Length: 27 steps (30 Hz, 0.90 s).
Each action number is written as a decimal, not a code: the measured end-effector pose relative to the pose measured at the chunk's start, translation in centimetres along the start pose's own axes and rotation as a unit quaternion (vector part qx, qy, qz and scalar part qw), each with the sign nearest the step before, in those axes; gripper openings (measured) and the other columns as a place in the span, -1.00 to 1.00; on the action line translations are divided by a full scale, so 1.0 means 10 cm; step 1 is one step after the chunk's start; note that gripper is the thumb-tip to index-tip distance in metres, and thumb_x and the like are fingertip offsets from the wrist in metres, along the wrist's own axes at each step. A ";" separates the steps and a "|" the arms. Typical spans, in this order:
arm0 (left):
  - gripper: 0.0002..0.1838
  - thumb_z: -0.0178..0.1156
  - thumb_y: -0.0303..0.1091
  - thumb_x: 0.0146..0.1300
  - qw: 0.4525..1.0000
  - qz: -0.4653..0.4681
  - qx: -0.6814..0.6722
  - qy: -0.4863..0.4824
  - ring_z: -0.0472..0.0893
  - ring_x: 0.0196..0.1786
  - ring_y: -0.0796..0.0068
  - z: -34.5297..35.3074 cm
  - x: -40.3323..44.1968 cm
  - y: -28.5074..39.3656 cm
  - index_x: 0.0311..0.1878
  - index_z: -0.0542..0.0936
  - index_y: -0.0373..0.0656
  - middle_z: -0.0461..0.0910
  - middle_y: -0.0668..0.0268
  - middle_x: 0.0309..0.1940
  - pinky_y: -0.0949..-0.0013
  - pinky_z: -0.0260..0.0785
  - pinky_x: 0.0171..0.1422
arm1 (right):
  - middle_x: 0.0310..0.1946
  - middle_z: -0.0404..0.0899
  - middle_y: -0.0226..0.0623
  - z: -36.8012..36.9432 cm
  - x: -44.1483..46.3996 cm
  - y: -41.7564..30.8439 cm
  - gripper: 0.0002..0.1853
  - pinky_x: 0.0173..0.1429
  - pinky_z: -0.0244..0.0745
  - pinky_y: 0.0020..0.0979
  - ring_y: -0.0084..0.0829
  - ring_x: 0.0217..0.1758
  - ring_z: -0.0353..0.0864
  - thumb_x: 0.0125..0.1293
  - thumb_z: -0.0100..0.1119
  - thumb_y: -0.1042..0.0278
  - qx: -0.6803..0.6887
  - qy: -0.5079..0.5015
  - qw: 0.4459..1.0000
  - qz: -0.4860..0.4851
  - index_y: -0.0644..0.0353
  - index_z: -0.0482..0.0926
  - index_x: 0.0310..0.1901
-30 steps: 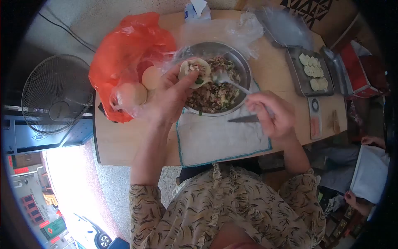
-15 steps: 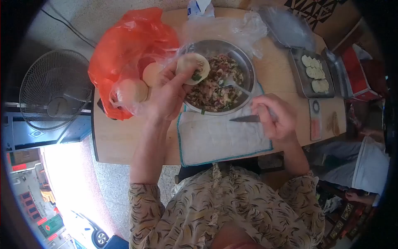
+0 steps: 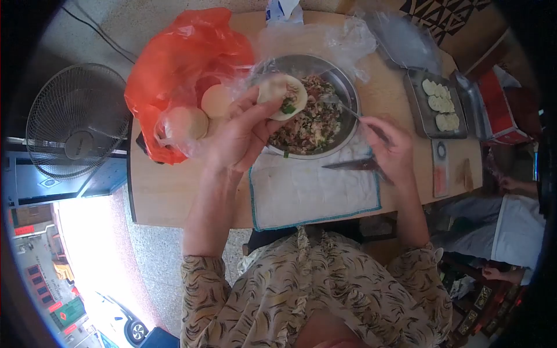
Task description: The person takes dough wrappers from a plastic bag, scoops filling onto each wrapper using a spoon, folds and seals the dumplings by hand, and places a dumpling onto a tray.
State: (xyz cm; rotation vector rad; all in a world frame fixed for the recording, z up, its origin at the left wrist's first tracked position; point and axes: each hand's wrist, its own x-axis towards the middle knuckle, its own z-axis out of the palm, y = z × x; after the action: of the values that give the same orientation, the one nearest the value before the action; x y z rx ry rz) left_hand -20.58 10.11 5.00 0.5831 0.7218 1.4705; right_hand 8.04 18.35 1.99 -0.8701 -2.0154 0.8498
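In my left hand (image 3: pixel 241 130) is a round dumpling wrapper (image 3: pixel 297 98) with some meat and green filling on it, held above the left side of a metal bowl (image 3: pixel 355 98). Chopped filling (image 3: pixel 313 130) with green bits covers the bowl's bottom. My right hand (image 3: pixel 391 145) is closed on the handle end of a spoon (image 3: pixel 348 109) at the bowl's right rim; the spoon's head rests at the filling. Below that hand a dark-bladed knife (image 3: pixel 348 165) lies on a white cloth (image 3: pixel 313 197) with a teal edge.
An orange plastic bag (image 3: pixel 180 52) and stacked round wrappers (image 3: pixel 188 123) stand left of the bowl. On the right, a metal tray (image 3: pixel 420 110) holds several dumplings (image 3: pixel 444 104). A clear bag (image 3: pixel 348 40) lies behind. A fan (image 3: pixel 78 142) is at the left; another person (image 3: pixel 516 232) is at the right.
My right hand has moved up from over the knife to the spoon handle and closed on it. The spoon's head has shifted up and right. My left hand moved slightly right with the wrapper.
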 end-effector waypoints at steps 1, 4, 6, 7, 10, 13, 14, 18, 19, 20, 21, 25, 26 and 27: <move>-0.59 0.10 -0.44 0.48 1.000 -0.004 -0.015 -0.006 0.60 0.26 0.30 0.03 -0.01 0.00 0.32 0.41 -0.41 0.57 0.08 0.20 0.22 0.51 0.38 | -0.12 0.65 -0.16 0.00 0.02 -0.01 -0.75 -0.01 0.57 -0.36 -0.32 -0.12 0.69 0.24 0.34 0.59 -0.033 0.014 0.999 -0.026 0.33 0.66 -0.04; -0.58 0.05 -0.37 0.53 0.999 -0.008 -0.053 -0.006 0.59 0.28 0.28 0.08 -0.02 -0.04 0.33 0.38 -0.42 0.55 0.06 0.23 0.22 0.51 0.38 | -0.08 0.63 -0.19 0.03 0.09 -0.30 -0.68 -0.01 0.55 -0.29 -0.22 -0.04 0.64 0.09 0.45 0.59 -0.194 0.099 0.967 -0.136 0.28 0.68 -0.08; -0.57 -0.03 -0.32 0.57 0.995 -0.033 -0.090 -0.007 0.59 0.29 0.26 0.11 -0.03 -0.05 0.34 0.37 -0.42 0.53 0.05 0.25 0.21 0.50 0.39 | -0.08 0.62 -0.24 0.13 0.06 -0.42 -0.65 -0.04 0.53 -0.28 -0.22 -0.05 0.61 0.03 0.50 0.59 -0.185 0.098 0.961 -0.183 0.23 0.69 -0.10; -0.57 -0.07 -0.29 0.60 0.993 -0.046 -0.108 -0.008 0.58 0.29 0.26 0.13 -0.04 -0.06 0.35 0.36 -0.41 0.53 0.05 0.26 0.21 0.50 0.40 | -0.08 0.62 -0.26 0.19 0.06 -0.47 -0.64 -0.05 0.52 -0.28 -0.22 -0.06 0.60 0.00 0.52 0.58 -0.180 0.097 0.957 -0.208 0.20 0.69 -0.11; -0.55 -0.18 -0.25 0.64 0.990 -0.074 -0.121 -0.012 0.58 0.29 0.24 0.18 -0.07 -0.09 0.36 0.34 -0.41 0.51 0.04 0.27 0.19 0.50 0.40 | -0.07 0.61 -0.30 0.41 0.14 -0.53 -0.63 -0.04 0.49 -0.28 -0.27 -0.06 0.57 -0.02 0.54 0.57 -0.169 0.081 0.936 -0.297 0.14 0.70 -0.12; -0.51 -0.18 -0.19 0.65 0.990 -0.084 -0.111 -0.024 0.54 0.34 0.20 0.15 -0.10 -0.15 0.39 0.30 -0.41 0.46 0.02 0.33 0.20 0.47 0.44 | -0.08 0.62 -0.34 0.51 0.20 -0.53 -0.64 0.01 0.46 -0.27 -0.27 -0.08 0.56 -0.01 0.52 0.55 -0.172 0.066 0.934 -0.306 0.15 0.69 -0.12; -0.51 -0.18 -0.20 0.65 0.990 -0.084 -0.115 -0.023 0.54 0.34 0.21 0.14 -0.10 -0.16 0.39 0.30 -0.41 0.46 0.02 0.32 0.20 0.47 0.43 | -0.09 0.62 -0.34 0.53 0.21 -0.53 -0.64 0.01 0.46 -0.27 -0.27 -0.08 0.56 0.00 0.52 0.55 -0.179 0.057 0.933 -0.306 0.15 0.68 -0.12; -0.52 -0.19 -0.20 0.65 0.988 -0.085 -0.127 -0.019 0.55 0.33 0.23 0.09 -0.08 -0.19 0.39 0.31 -0.40 0.48 0.03 0.31 0.21 0.48 0.42 | -0.13 0.64 -0.32 0.57 0.25 -0.49 -0.65 -0.01 0.47 -0.26 -0.26 -0.10 0.57 0.01 0.50 0.57 -0.164 0.055 0.934 -0.313 0.18 0.67 -0.12; -0.52 -0.19 -0.20 0.65 0.988 -0.086 -0.128 -0.018 0.55 0.32 0.24 0.08 -0.08 -0.20 0.39 0.31 -0.39 0.48 0.03 0.31 0.21 0.48 0.42 | -0.14 0.64 -0.32 0.58 0.25 -0.48 -0.65 -0.01 0.47 -0.26 -0.26 -0.10 0.58 0.01 0.49 0.57 -0.155 0.056 0.937 -0.307 0.18 0.67 -0.12; -0.54 -0.18 -0.22 0.65 0.988 -0.086 -0.130 -0.017 0.57 0.30 0.26 0.08 -0.08 -0.20 0.37 0.33 -0.39 0.50 0.05 0.28 0.22 0.49 0.40 | -0.15 0.64 -0.31 0.59 0.26 -0.48 -0.65 -0.01 0.47 -0.26 -0.25 -0.10 0.58 0.00 0.49 0.57 -0.146 0.058 0.941 -0.301 0.19 0.67 -0.12; -0.56 -0.18 -0.23 0.65 0.988 -0.085 -0.131 -0.016 0.58 0.27 0.28 0.09 -0.09 -0.19 0.35 0.35 -0.38 0.53 0.06 0.25 0.23 0.50 0.38 | -0.14 0.64 -0.30 0.59 0.27 -0.47 -0.65 0.00 0.47 -0.25 -0.25 -0.11 0.59 0.00 0.48 0.58 -0.141 0.050 0.942 -0.301 0.19 0.67 -0.12; -0.58 -0.15 -0.25 0.64 0.986 -0.079 -0.144 -0.001 0.61 0.23 0.31 0.10 -0.11 -0.18 0.33 0.39 -0.37 0.56 0.08 0.21 0.25 0.52 0.36 | -0.12 0.64 -0.28 0.61 0.29 -0.48 -0.64 -0.01 0.47 -0.21 -0.23 -0.11 0.60 -0.02 0.45 0.61 -0.138 0.020 0.936 -0.323 0.21 0.66 -0.12; -0.58 -0.14 -0.24 0.64 0.986 -0.078 -0.147 0.001 0.61 0.22 0.31 0.10 -0.10 -0.18 0.33 0.40 -0.37 0.56 0.09 0.20 0.25 0.52 0.35 | -0.12 0.64 -0.27 0.61 0.30 -0.49 -0.64 -0.01 0.47 -0.20 -0.22 -0.11 0.60 -0.03 0.44 0.62 -0.142 0.013 0.931 -0.335 0.21 0.66 -0.12; -0.58 -0.13 -0.24 0.64 0.986 -0.077 -0.149 0.003 0.62 0.22 0.32 0.10 -0.10 -0.19 0.33 0.40 -0.36 0.56 0.09 0.20 0.26 0.53 0.35 | -0.12 0.64 -0.27 0.61 0.30 -0.48 -0.64 -0.01 0.47 -0.19 -0.22 -0.11 0.60 -0.03 0.43 0.62 -0.140 0.010 0.930 -0.339 0.22 0.66 -0.12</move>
State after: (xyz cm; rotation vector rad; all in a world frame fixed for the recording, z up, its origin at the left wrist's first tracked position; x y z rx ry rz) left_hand -18.56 9.10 4.34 0.2871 0.5261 1.4021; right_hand 0.13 16.52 3.99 -0.2668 -2.2316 0.1646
